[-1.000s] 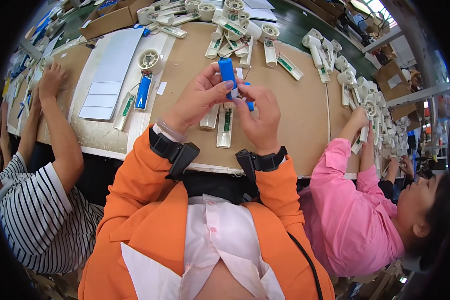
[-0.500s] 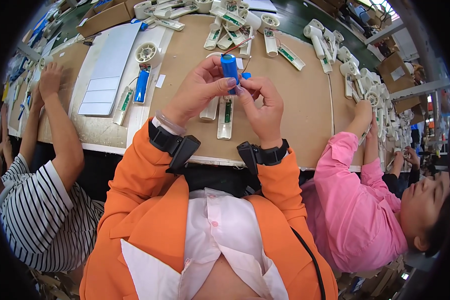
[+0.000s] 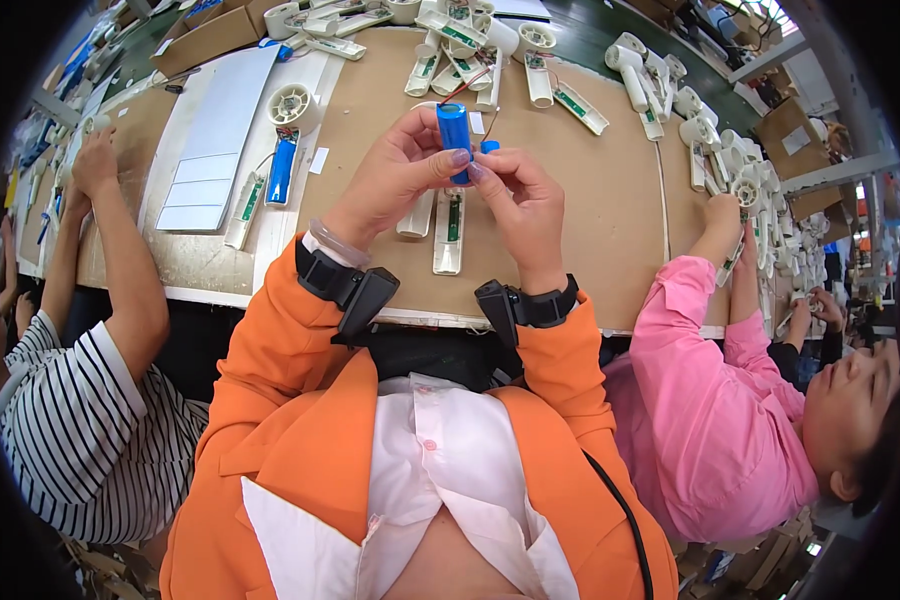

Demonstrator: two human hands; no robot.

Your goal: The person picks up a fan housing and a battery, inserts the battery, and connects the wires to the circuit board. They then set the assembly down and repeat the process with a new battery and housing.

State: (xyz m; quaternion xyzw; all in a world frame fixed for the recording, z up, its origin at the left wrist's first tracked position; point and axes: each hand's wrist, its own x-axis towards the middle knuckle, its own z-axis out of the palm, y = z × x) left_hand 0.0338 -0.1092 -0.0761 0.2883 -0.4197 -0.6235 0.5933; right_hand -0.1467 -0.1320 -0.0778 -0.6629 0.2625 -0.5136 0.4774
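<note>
My left hand (image 3: 405, 165) grips a blue cylindrical battery (image 3: 454, 128), held tilted above the table; a thin red wire (image 3: 467, 86) leads off its upper end. At the battery's lower end, the thumb and fingers of my right hand (image 3: 520, 195) pinch against its side. Just behind the right fingers a small blue piece (image 3: 490, 147) pokes out, the rest of it hidden. Beneath my hands lies a white plastic handle half with a green circuit board (image 3: 450, 232). Beside it, partly covered by my left hand, is another white handle piece (image 3: 416, 218).
A fan head (image 3: 293, 108) with a blue battery (image 3: 282, 170) lies to the left, near a white sheet (image 3: 215, 140). Several fan parts (image 3: 460, 40) are piled at the back, more (image 3: 735, 160) at the right. Co-workers sit close on both sides. A cardboard box (image 3: 215, 35) stands far left.
Both hands keep their hold on the battery. The battery has shifted very slightly left and upward in the picture, and the right fingertips sit closer against it.
</note>
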